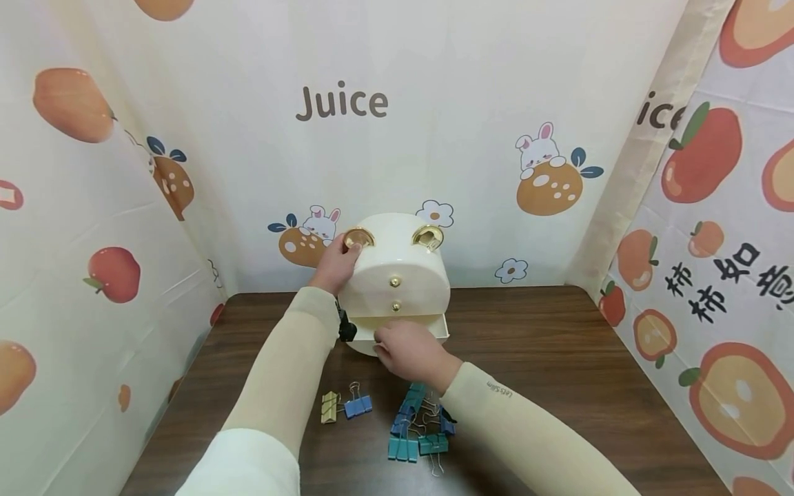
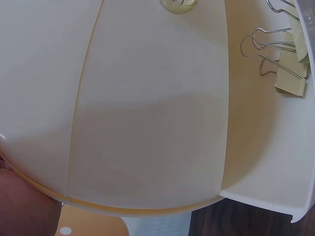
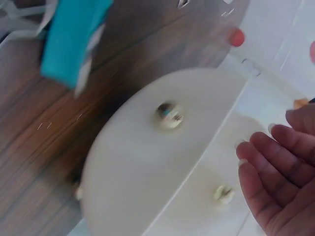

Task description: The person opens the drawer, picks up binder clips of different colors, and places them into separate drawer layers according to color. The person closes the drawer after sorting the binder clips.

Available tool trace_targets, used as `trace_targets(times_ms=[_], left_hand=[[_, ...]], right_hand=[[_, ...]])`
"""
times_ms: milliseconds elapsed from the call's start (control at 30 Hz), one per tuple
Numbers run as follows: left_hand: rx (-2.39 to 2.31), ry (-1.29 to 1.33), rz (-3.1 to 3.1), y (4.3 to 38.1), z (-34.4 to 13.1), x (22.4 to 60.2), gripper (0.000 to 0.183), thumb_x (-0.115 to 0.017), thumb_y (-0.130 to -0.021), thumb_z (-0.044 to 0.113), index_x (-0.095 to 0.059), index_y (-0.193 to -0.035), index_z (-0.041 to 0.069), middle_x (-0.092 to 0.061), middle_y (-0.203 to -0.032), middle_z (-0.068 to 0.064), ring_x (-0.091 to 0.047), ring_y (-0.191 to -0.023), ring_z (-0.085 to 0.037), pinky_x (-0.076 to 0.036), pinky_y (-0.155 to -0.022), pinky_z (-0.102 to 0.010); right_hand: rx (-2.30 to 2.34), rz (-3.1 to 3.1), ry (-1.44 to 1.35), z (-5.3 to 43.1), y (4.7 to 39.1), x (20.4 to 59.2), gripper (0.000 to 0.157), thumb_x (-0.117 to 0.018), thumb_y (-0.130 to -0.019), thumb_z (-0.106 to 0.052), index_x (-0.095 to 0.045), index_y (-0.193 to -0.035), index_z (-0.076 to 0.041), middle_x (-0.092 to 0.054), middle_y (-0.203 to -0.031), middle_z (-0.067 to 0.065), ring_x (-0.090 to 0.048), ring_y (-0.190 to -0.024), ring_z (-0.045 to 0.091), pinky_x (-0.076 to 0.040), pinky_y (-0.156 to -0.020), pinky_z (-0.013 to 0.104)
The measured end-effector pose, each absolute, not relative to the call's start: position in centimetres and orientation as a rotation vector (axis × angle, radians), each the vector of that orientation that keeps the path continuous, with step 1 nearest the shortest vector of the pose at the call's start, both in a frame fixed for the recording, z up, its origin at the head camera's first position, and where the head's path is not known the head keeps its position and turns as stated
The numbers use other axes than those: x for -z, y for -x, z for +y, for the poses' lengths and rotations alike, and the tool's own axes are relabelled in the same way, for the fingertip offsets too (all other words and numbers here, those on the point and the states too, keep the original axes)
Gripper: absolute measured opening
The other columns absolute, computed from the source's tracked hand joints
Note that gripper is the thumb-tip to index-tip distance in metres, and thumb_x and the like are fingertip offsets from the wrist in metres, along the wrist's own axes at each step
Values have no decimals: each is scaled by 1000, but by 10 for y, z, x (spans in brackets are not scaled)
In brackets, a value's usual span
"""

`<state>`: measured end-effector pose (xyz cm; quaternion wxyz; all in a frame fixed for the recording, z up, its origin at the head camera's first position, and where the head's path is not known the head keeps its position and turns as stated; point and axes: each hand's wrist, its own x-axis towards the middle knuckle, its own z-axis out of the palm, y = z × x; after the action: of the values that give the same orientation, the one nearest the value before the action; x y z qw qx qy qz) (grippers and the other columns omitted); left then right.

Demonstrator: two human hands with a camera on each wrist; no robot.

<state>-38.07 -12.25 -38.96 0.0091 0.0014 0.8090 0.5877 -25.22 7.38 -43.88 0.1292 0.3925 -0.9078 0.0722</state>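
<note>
We brace the white drawer unit (image 1: 369, 296) with the left hand (image 1: 335, 267), whose grip pinches its gold ear (image 1: 358, 233); the right hand (image 1: 412, 350), its grip loosely curved and holding nothing, lies at the open bottom drawer (image 2: 285, 157), where yellow clips (image 2: 291, 78) sit. We judge it best to steady the unit and clear the front edge (image 3: 187, 169); room opens rightward, while loose clips (image 1: 403, 449) crowd the near surface (image 1: 527, 344)

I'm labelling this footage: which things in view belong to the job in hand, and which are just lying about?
Job in hand: box, held by left hand; open drawer, near right hand; drawer clips; probably the loose clips too.

Just there: table, printed curtain.
</note>
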Motion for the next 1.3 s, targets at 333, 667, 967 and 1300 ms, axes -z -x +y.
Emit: trace_targets(times_ms=[333,667,967,1300], left_hand=[[-1817,-16,2559,381,-122,391,46,-48,-111,34,-45,-153,17,-50,-152,-5,-48,-132,-24,-33,-116,-47],[-1813,-9,2547,378,-122,391,49,-48,-111,36,-42,-156,18,-49,-153,-6,-47,-132,-26,-33,-116,-48],[-1826,-11,2538,382,-123,391,49,-49,-110,35,-42,-155,18,-48,-154,-6,-47,-133,-26,-33,-116,-48],[-1809,-20,2541,381,-124,391,48,-48,-110,36,-43,-155,17,-48,-154,-6,-46,-134,-26,-32,-116,-49]], right_hand=[[-59,-2618,-1419,42,228,453,17,-70,-99,-34,-65,-90,-20,-53,-77,-11,-52,-65,5,-48,-60,26],[75,-2569,-1577,23,211,478,29,-71,-96,-41,-67,-117,-20,-62,-97,-10,-57,-84,6,-49,-73,23],[212,-2714,-1681,-2,202,490,64,-65,-98,-55,-50,-151,-24,-49,-150,-2,-50,-134,13,-45,-104,32],[404,-2745,-1667,-26,196,506,58,-67,-96,-56,-53,-149,-35,-48,-152,-6,-44,-138,17,-40,-109,38]])
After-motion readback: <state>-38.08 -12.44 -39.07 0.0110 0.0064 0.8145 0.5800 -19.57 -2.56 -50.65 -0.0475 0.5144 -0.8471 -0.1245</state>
